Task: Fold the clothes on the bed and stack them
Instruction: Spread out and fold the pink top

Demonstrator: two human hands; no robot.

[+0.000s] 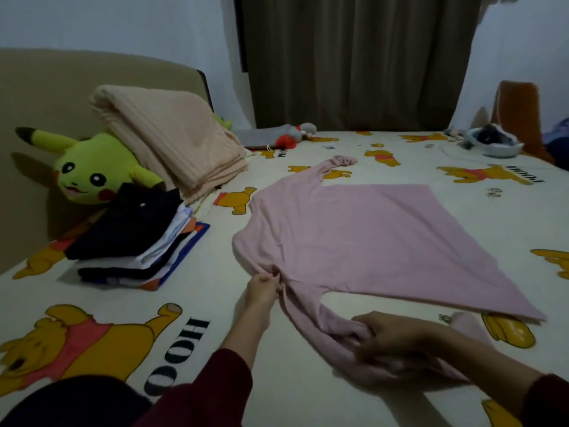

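A pink long-sleeved shirt (363, 241) lies spread flat on the bed, its collar end toward the left. My left hand (261, 289) pinches the cloth at the near shoulder. My right hand (391, 335) grips the bunched near sleeve, close to the front of the bed. The far sleeve (338, 163) lies crumpled beyond the shirt. A stack of folded clothes (135, 241), black on top with white and blue below, sits to the left of the shirt.
The bed sheet (215, 349) is cream with yellow bear prints. A yellow plush toy (86, 177) and a folded peach blanket (166, 140) lean against the headboard at the left. A small toy (292, 135) and a grey heap (489, 141) lie at the far edge by the curtain.
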